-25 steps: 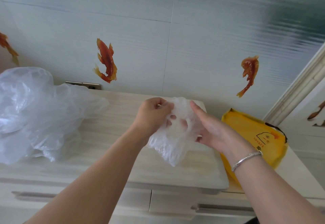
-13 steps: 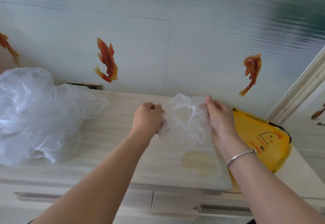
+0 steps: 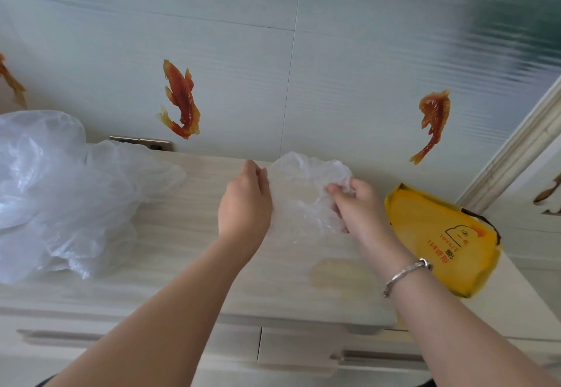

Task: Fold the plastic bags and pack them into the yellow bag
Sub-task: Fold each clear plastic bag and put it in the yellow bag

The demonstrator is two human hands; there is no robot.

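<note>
While thin crinkled clear bag point(image 3: 306, 201) is held above pale wood-grain cabinet top point(image 3: 182, 235), its left edge is gripped by left hand point(image 3: 244, 204), handle loop pinched by right hand point(image 3: 355, 204). Flat yellow bag point(image 3: 440, 238) lies right. Since earlier frame, right hand lowered, fingers curled.

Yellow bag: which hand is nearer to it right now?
Right. The right hand pinches the small plastic bag just left of the yellow bag; the left hand holds the plastic's far side, farther away.
</note>
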